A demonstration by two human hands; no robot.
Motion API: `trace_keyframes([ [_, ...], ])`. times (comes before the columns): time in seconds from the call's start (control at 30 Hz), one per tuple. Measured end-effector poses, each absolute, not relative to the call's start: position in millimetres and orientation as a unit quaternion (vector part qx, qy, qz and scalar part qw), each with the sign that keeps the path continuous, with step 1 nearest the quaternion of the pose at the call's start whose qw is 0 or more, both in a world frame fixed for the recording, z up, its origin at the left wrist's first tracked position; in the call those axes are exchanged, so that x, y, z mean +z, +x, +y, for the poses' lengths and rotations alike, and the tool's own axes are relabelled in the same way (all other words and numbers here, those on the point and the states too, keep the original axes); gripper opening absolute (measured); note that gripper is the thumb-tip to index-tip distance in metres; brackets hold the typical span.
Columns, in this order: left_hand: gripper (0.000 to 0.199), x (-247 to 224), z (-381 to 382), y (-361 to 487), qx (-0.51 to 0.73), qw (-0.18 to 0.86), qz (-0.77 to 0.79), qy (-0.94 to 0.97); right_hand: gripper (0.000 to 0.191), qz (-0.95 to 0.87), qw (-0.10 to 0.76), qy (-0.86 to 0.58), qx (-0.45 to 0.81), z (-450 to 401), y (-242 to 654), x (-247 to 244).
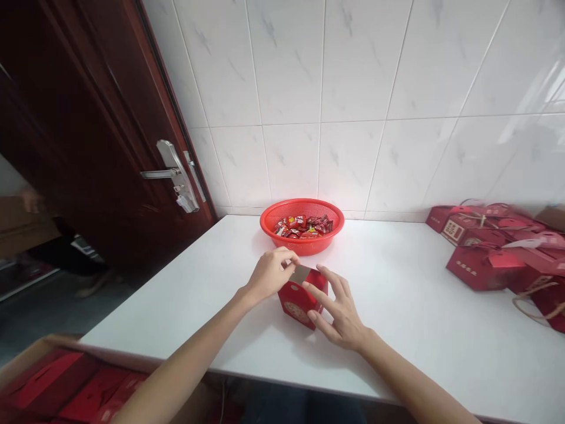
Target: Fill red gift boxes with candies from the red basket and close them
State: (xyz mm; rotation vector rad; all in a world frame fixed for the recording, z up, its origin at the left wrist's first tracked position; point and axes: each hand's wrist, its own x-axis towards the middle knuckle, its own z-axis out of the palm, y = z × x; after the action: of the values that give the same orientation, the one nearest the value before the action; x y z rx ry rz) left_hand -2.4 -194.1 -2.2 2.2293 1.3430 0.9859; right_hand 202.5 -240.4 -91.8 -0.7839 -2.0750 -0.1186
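Note:
A red box (pixel 298 303) with a round gold pattern stands upright near the middle of the white table, its top open and a grey inside showing. My left hand (pixel 272 272) is at the box's upper left edge, fingers pressed together there; what they hold, if anything, is hidden. My right hand (pixel 338 309) rests against the box's right side, its fingers spread. Just behind the box sits a red plastic basket (pixel 302 244) with small red wrapped packets (pixel 304 227) in it.
Several red boxes (pixel 485 265) with ribbons and cords are heaped at the table's right. Below the table's left front edge, a carton (pixel 53 340) holds red boxes. A dark red door (pixel 110 118) stands at left, with part of a person (pixel 59 247) beyond it.

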Motion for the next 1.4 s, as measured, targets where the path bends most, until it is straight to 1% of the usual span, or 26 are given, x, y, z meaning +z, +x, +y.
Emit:
trace_keyframes([
  [0.13, 0.033, 1, -196, 8, 0.289, 0.130, 0.431, 0.845, 0.051, -0.832, 0.418, -0.364, -0.024, -231, 204, -85],
  [0.3, 0.042, 3, -196, -1, 0.199, 0.122, 0.437, 0.869, 0.037, -0.819, 0.419, -0.389, 0.047, -224, 205, -73],
  [0.37, 0.047, 3, -195, -5, 0.179, 0.138, 0.435, 0.872, 0.034, -0.807, 0.435, -0.385, 0.105, -222, 208, -68],
  [0.5, 0.056, 4, -193, -11, 0.186, 0.166, 0.445, 0.860, 0.029, -0.751, 0.493, -0.386, 0.208, -221, 218, -56],
  [0.6, 0.054, 8, -190, -15, 0.191, 0.169, 0.462, 0.850, 0.026, -0.724, 0.494, -0.402, 0.266, -218, 223, -48],
  [0.7, 0.042, 11, -189, -20, 0.176, 0.182, 0.479, 0.840, 0.022, -0.706, 0.483, -0.383, 0.348, -214, 223, -42],
  [0.73, 0.041, 11, -189, -21, 0.165, 0.192, 0.485, 0.837, 0.022, -0.698, 0.482, -0.374, 0.375, -212, 223, -41],
  [0.87, 0.070, 13, -189, -25, 0.141, 0.241, 0.475, 0.834, 0.024, -0.635, 0.496, -0.351, 0.477, -208, 223, -46],
  [0.97, 0.082, 11, -187, -28, 0.140, 0.270, 0.467, 0.830, 0.021, -0.563, 0.520, -0.356, 0.535, -208, 227, -58],
  [1.13, 0.096, 0, -184, -37, 0.141, 0.315, 0.489, 0.801, 0.019, -0.503, 0.528, -0.397, 0.558, -212, 228, -75],
  [1.2, 0.095, -6, -184, -42, 0.158, 0.326, 0.489, 0.794, 0.020, -0.496, 0.528, -0.400, 0.560, -213, 226, -76],
  [1.3, 0.083, -9, -186, -49, 0.176, 0.329, 0.464, 0.803, 0.019, -0.500, 0.531, -0.396, 0.557, -212, 225, -73],
  [1.4, 0.074, -4, -187, -54, 0.164, 0.347, 0.453, 0.805, 0.020, -0.515, 0.525, -0.378, 0.562, -211, 227, -70],
])
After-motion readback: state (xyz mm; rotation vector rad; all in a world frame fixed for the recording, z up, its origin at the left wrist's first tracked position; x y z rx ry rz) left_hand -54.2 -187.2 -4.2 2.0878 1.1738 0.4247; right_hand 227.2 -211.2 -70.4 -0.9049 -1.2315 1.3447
